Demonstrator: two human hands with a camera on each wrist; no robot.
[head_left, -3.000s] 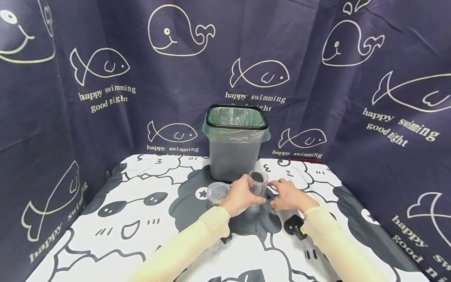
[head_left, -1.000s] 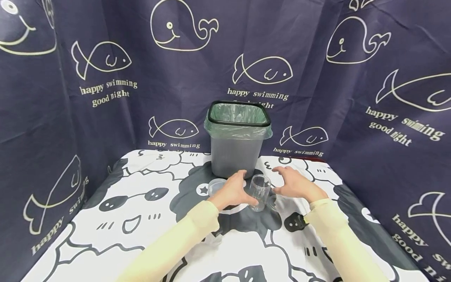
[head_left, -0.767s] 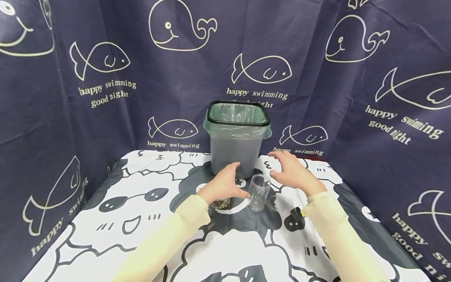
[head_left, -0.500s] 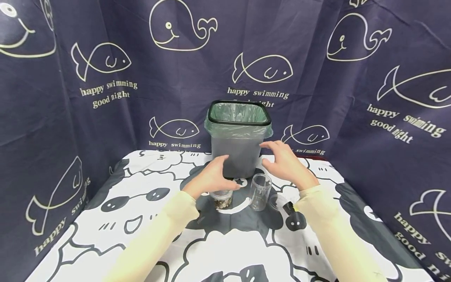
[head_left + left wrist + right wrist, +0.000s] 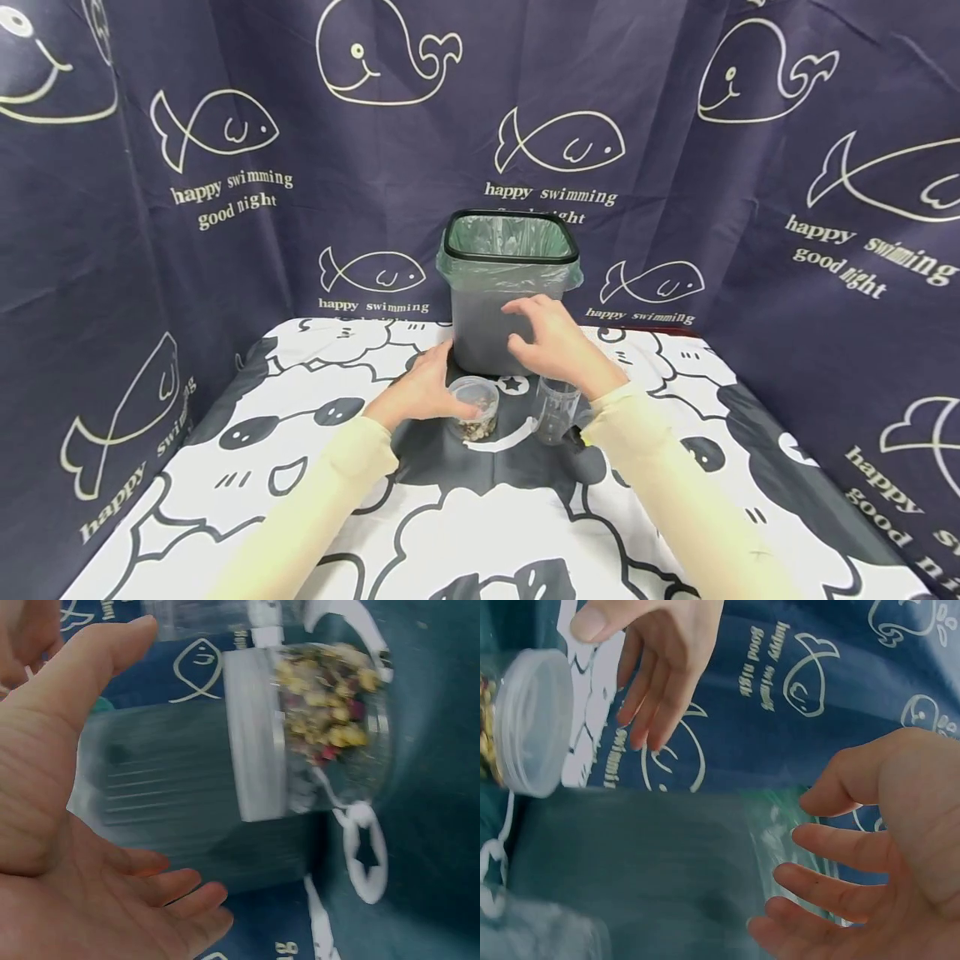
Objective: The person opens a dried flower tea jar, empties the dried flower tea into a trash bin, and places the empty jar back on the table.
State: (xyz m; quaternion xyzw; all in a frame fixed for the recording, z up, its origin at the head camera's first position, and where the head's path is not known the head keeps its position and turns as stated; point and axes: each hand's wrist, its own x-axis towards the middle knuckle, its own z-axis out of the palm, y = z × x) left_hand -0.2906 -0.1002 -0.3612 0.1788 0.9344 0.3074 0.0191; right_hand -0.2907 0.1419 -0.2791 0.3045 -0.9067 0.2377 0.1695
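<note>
A small clear jar point(image 5: 480, 427) of dried flower bits with a frosted lid point(image 5: 472, 390) stands on the cloth. My left hand point(image 5: 423, 392) is beside it, thumb and fingers spread on its left side. In the left wrist view the jar of dried flowers point(image 5: 330, 712) appears apart from the left palm. Above the table, in front of the bin, my right hand point(image 5: 558, 346) is raised with fingers loosely bent, holding nothing. A taller clear jar point(image 5: 557, 421) stands below the right wrist, its top partly hidden by that hand.
A grey bin point(image 5: 480, 329) with a black rim and green bag stands behind the jars. A sheep-patterned cloth point(image 5: 495, 525) covers the table. Dark blue fabric point(image 5: 360, 183) with fish drawings hangs around it.
My left hand has left the taller clear jar and moved left to the jar of dried flowers. My right hand has risen and moved left, across the front of the bin.
</note>
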